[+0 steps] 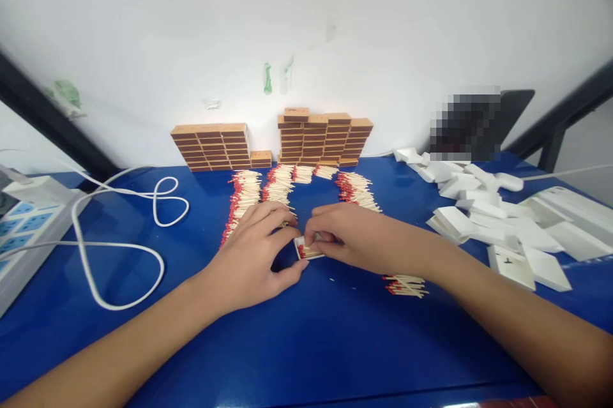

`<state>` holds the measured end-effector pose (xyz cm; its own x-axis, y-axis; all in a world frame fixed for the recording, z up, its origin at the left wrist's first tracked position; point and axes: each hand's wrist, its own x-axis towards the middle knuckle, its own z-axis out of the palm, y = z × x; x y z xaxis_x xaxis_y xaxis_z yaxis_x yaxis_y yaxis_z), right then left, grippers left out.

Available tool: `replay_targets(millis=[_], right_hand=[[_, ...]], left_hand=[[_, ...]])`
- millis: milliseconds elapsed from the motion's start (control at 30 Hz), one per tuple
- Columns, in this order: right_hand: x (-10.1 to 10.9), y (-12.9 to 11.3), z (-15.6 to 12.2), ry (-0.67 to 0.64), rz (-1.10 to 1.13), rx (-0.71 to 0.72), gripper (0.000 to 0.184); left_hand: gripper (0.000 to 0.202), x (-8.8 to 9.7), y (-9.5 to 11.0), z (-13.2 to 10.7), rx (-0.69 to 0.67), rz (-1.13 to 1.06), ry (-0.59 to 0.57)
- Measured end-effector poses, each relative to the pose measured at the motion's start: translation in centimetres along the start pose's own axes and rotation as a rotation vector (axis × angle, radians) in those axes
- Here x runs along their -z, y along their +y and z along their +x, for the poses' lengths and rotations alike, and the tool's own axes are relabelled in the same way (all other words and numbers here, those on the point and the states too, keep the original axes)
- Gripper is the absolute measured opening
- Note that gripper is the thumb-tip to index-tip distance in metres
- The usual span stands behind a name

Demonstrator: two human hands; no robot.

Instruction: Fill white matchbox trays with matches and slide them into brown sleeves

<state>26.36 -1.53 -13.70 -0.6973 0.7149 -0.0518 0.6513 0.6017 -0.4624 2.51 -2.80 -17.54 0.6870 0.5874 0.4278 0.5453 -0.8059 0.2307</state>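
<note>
A small white matchbox tray [311, 255] lies on the blue table with red-tipped matches [306, 249] in it. My left hand [256, 245] has its thumb and forefinger at the tray's left end, one on each side. Over the tray's right part, my right hand [338, 232] is closed in a pinch at the matches, its fingertips partly hidden. Beyond the hands are long rows of matches, one on the left [246, 191], one in the middle [278, 188] and one on the right [359, 191]. A small loose pile of matches [406, 285] lies below my right forearm.
Stacked brown matchboxes [211, 146] and a second stack [325, 140] stand against the wall. Many white empty trays [483, 210] are heaped at the right, near a dark tablet-like object [510, 120]. A white cable [79, 248] loops beside a power strip [36, 229] at the left.
</note>
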Motion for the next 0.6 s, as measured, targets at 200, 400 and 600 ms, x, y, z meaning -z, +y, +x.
replay_targets(millis=[200,400,600], right_hand=[[0.6,-0.1,-0.1,-0.023,0.027,0.034,0.016],[2.5,2.4,0.7,0.226,0.054,-0.1,0.014],[3.3,8.3,4.4,0.503,-0.255,-0.365,0.017]], left_hand=[[0.017,0.1,0.1,0.0,0.002,-0.008,-0.002],[0.021,0.0,0.1,0.0,-0.004,-0.012,0.022],[0.022,-0.2,0.1,-0.1,-0.013,-0.026,0.031]])
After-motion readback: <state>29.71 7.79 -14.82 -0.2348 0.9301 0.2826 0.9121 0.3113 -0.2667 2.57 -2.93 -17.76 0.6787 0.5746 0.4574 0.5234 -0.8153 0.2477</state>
